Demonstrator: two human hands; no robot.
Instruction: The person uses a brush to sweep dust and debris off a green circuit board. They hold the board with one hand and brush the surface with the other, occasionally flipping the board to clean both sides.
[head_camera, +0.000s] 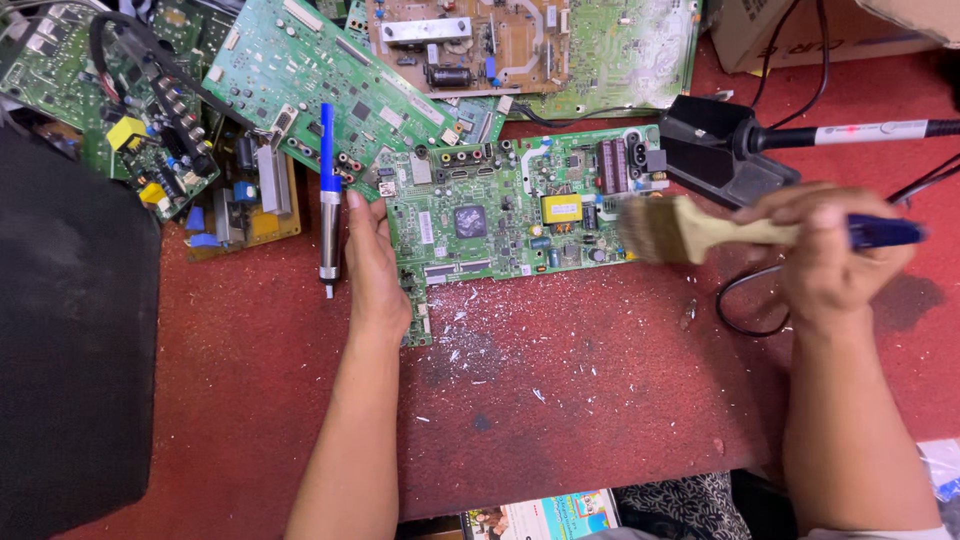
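Observation:
A green circuit board (500, 210) lies flat on the red table top (560, 400). My left hand (372, 265) rests on the board's left edge and holds it down with the fingers together. My right hand (825, 250) grips a paint brush (700, 230) with a pale wooden handle and a blue end. Its blurred bristles (645, 230) sit over the board's right edge. White flecks of debris (470, 320) lie scattered on the table just below the board.
A blue and silver desoldering pump (328, 200) lies left of my left hand. More circuit boards (330, 70) are piled at the back. A black soldering iron stand (715, 150) with a cable stands at the right. A black panel (70, 330) covers the left.

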